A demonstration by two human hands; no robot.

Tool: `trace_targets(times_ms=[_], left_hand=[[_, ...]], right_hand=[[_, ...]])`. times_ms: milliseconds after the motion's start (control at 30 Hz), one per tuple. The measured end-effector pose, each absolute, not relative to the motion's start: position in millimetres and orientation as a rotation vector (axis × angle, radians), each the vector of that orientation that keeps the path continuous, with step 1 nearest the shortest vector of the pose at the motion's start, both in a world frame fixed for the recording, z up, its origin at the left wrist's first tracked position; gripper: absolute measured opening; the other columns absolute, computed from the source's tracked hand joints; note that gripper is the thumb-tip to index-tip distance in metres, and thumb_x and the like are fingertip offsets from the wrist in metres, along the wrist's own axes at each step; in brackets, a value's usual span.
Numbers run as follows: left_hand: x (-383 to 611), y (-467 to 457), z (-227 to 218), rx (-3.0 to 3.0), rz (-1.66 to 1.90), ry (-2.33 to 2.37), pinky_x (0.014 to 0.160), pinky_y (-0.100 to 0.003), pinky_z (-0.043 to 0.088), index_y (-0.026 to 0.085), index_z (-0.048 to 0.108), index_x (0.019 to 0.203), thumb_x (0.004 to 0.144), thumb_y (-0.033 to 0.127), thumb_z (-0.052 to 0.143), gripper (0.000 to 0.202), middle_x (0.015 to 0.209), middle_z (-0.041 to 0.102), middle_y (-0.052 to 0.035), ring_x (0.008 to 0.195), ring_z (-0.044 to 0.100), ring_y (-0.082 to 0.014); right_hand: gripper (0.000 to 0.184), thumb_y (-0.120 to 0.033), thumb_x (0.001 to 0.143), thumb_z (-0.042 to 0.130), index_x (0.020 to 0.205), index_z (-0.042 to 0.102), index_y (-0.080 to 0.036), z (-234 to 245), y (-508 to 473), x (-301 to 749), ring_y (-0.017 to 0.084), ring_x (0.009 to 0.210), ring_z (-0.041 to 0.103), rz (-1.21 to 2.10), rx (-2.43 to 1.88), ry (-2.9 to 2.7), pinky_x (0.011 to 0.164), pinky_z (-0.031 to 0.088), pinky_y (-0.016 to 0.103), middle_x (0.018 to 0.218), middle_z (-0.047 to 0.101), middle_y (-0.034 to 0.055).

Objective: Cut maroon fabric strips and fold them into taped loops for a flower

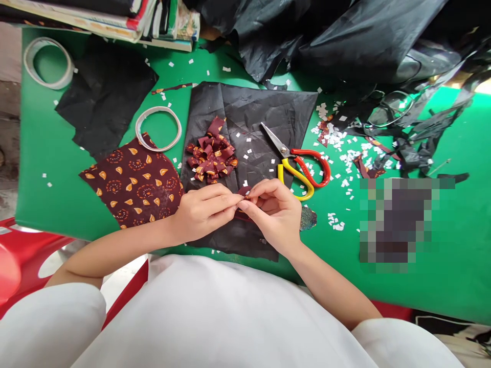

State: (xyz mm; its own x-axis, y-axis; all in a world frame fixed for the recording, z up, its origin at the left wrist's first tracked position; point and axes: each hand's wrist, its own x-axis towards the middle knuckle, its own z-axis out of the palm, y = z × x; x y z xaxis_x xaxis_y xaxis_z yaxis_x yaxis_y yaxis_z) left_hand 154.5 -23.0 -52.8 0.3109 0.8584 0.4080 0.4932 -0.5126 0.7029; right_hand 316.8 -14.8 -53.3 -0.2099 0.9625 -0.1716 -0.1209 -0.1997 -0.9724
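On the green bench (49,204), a rectangular black sheet (251,120) is lying centrally. A ruffled maroon fabric piece (211,157) is resting on its left half; red-and-yellow-handled metal scissors (284,151) are overlapping its right edge. Left of the sheet, a flat patterned maroon cloth (141,184) is lying before a jagged black piece (107,97), a round white tape roll (179,129) resting at the cloth's far corner. Tiny white paper bits (335,137) are lying right of the scissors.
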Motion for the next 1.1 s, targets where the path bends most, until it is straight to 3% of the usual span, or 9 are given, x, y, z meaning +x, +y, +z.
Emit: trace_targets(times_ms=[200, 333, 600, 700, 900, 1100], left_hand=[[154.5, -22.6, -52.7, 2.141, 1.097, 1.105, 0.064, -0.014, 0.052, 0.012, 0.063, 0.086, 0.081, 0.008, 0.056, 0.009, 0.074, 0.066, -0.0028, 0.068, 0.061, -0.0066], [154.3, -23.3, -52.7, 2.141, 1.105, 1.081, 0.063, -0.015, 0.052, 0.012, 0.062, 0.086, 0.081, 0.007, 0.057, 0.009, 0.074, 0.066, -0.004, 0.068, 0.061, -0.0074], [152.8, -20.5, -49.0, 2.08, 1.056, 0.887, 0.065, -0.017, 0.052, 0.012, 0.061, 0.088, 0.081, 0.007, 0.055, 0.009, 0.078, 0.067, -0.0055, 0.073, 0.062, -0.0091], [152.7, -18.6, -47.4, 2.059, 1.027, 0.92, 0.068, -0.017, 0.052, 0.013, 0.06, 0.087, 0.083, 0.008, 0.053, 0.009, 0.078, 0.065, -0.0041, 0.074, 0.061, -0.008], [153.4, -20.6, -45.5, 2.037, 0.882, 1.207, 0.058, -0.015, 0.046, 0.015, 0.062, 0.086, 0.083, 0.01, 0.052, 0.012, 0.075, 0.062, -0.001, 0.065, 0.056, -0.0057], [151.3, -24.5, -33.5, 1.992, 0.836, 1.308, 0.056, -0.016, 0.045, 0.015, 0.059, 0.1, 0.085, 0.015, 0.051, 0.018, 0.076, 0.06, 0.0006, 0.058, 0.049, -0.0045]], right_hand=[[0.016, -0.018, 0.069, 0.073, 0.083, 0.066, -0.023, -51.1, -9.7, 319.9, 0.005, 0.06, 0.043, 1.736, -1.104, -1.104, 0.052, 0.041, 0.02, 0.08, 0.046, -0.003], [0.012, -0.02, 0.066, 0.075, 0.072, 0.065, -0.019, -52.2, -5.6, 322.8, 0.004, 0.057, 0.042, 1.868, -1.063, -1.017, 0.048, 0.043, 0.018, 0.074, 0.044, -0.0038], [0.027, -0.024, 0.062, 0.078, 0.077, 0.056, -0.018, -47.2, 1.4, 330.1, 0.003, 0.054, 0.044, 2.277, -0.948, -0.836, 0.047, 0.047, 0.016, 0.065, 0.038, -0.0072], [0.021, -0.026, 0.067, 0.075, 0.075, 0.057, -0.018, -45.7, -0.9, 327.8, 0.005, 0.055, 0.047, 2.136, -0.976, -0.96, 0.048, 0.047, 0.017, 0.064, 0.04, -0.0064], [0.015, -0.016, 0.07, 0.071, 0.068, 0.057, -0.019, -50.5, -6.7, 322.6, 0.007, 0.053, 0.046, 1.253, -1.057, -1.584, 0.047, 0.038, 0.021, 0.06, 0.052, -0.0039], [0.013, -0.016, 0.076, 0.065, 0.069, 0.054, -0.019, -50.7, -3.0, 326.9, 0.007, 0.049, 0.049, 1.114, -1.071, -1.663, 0.045, 0.038, 0.022, 0.061, 0.058, -0.0031]])
